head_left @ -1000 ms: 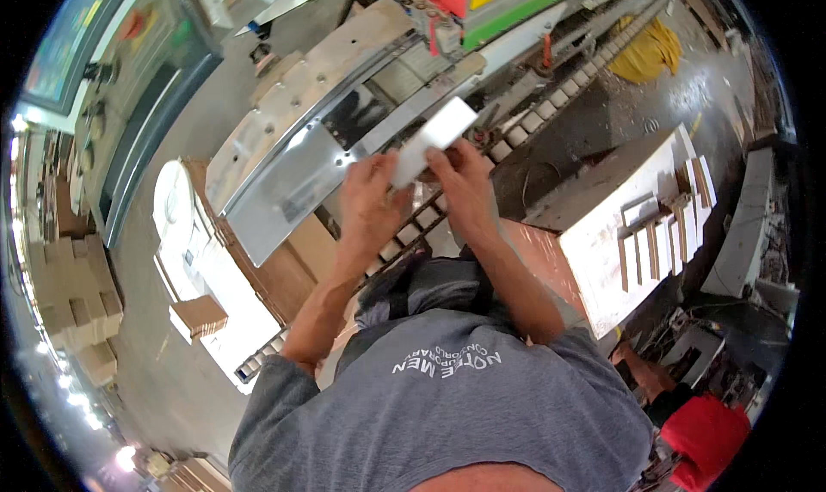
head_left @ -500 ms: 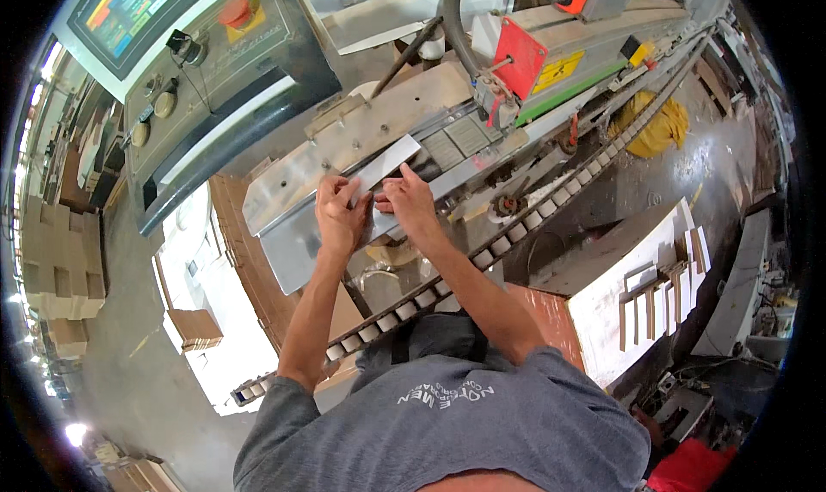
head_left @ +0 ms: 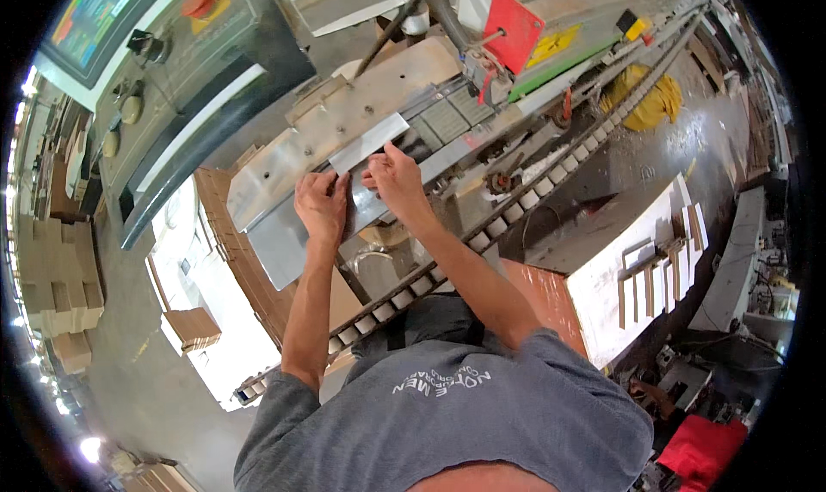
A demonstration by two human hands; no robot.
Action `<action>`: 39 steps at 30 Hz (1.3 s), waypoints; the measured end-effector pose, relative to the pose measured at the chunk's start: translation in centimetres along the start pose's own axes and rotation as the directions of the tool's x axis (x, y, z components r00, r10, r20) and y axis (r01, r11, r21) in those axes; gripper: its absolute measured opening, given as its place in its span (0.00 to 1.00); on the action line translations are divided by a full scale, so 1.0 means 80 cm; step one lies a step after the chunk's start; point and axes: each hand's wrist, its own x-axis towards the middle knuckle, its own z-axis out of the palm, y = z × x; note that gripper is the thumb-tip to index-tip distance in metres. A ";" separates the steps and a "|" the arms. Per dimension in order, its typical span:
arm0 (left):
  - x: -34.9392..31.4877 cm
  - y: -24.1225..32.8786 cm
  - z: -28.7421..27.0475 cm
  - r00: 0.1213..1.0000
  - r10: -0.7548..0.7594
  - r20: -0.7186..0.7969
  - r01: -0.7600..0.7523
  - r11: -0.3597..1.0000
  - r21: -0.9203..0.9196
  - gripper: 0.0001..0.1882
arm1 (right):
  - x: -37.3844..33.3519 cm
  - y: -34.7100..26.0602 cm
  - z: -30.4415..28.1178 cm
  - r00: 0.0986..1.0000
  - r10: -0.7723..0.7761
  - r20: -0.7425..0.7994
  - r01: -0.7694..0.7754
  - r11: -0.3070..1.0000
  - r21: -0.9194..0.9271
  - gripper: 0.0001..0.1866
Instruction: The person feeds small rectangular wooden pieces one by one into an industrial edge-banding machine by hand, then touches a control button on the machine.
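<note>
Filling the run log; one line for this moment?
white strip: on machine bed; left hand: near strip; right hand: near strip

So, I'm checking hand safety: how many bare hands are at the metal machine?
2: the bare left hand near the lower end of the flat, pale strip, the bare right hand by its lower edge.

Grey floor (head_left: 142, 384), bright lights (head_left: 90, 448) along the left edge

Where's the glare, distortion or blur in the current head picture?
Head view, lower left: a lamp flares; head view, left: white panels look washed out; head view, diagonally: roller track looks bowed; head view, corners: black; head view, centre: left hand and right hand look fairly sharp.
</note>
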 end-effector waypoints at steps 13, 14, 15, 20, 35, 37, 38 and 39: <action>0.053 0.083 0.081 0.992 0.065 0.112 -0.069 0.997 0.035 0.10 | 0.076 0.000 -0.094 0.971 -0.152 -0.184 0.078 0.930 -0.359 0.09; 0.058 0.089 0.090 0.989 0.039 0.146 -0.049 0.996 0.071 0.11 | 0.083 0.002 -0.102 0.957 -0.188 -0.219 0.092 0.917 -0.387 0.09; 0.063 0.096 0.101 0.988 0.037 0.150 -0.048 0.996 0.073 0.11 | 0.089 0.005 -0.112 0.941 -0.225 -0.253 0.104 0.903 -0.416 0.09; 0.082 0.130 0.153 0.978 0.026 0.206 -0.037 0.998 0.050 0.12 | 0.089 -0.037 -0.151 0.940 -0.214 -0.266 0.063 0.874 -0.483 0.11; 0.087 0.145 0.142 0.924 0.025 0.381 0.064 0.974 -0.218 0.12 | -0.178 -0.057 -0.221 0.966 -0.183 -0.185 0.065 0.858 -0.509 0.18; 0.056 0.090 0.099 0.967 0.043 0.252 0.080 0.886 -0.456 0.07 | -0.206 -0.034 -0.263 0.884 -0.403 -0.238 0.197 0.782 -0.591 0.18; 0.044 0.104 0.070 0.980 0.098 0.174 -0.059 0.974 -0.218 0.06 | -0.225 -0.043 -0.297 0.904 -0.290 -0.313 0.066 0.821 -0.568 0.18; 0.029 0.114 0.051 0.981 0.057 0.187 -0.012 0.972 -0.233 0.06 | -0.249 -0.019 -0.334 0.845 -0.312 -0.433 -0.074 0.734 -0.675 0.19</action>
